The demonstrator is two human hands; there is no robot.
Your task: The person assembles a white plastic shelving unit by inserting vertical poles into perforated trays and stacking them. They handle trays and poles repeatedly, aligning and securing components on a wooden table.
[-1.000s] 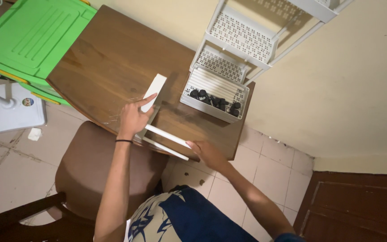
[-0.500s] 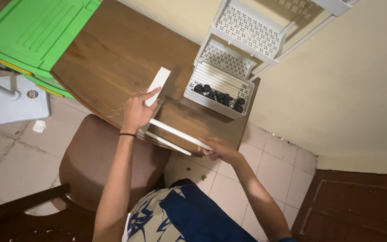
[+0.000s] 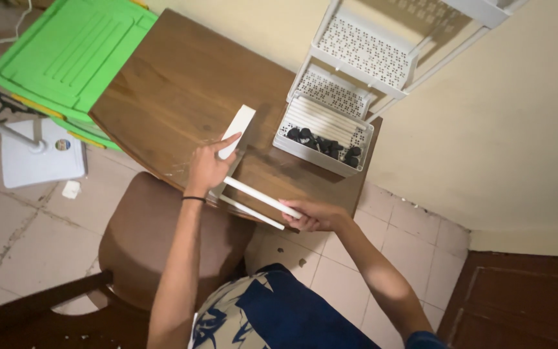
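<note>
The tabletop (image 3: 175, 90) is brown wood with darker streaks; the flat panel (image 3: 238, 131) and the two rods (image 3: 259, 197) are white; the tray (image 3: 323, 137) is white with rows of tiny holes, and small black pieces (image 3: 321, 143) are seen inside; a black band (image 3: 194, 199) is worn on the left wrist; the lid (image 3: 72, 52) is bright green; the chair seat (image 3: 150, 239) is brown; the shirt (image 3: 279, 313) is blue and white.

Cream wall (image 3: 524, 129), pale tiled floor (image 3: 14, 226) — brown chair (image 3: 143, 239), dark wooden door (image 3: 524, 304).
</note>
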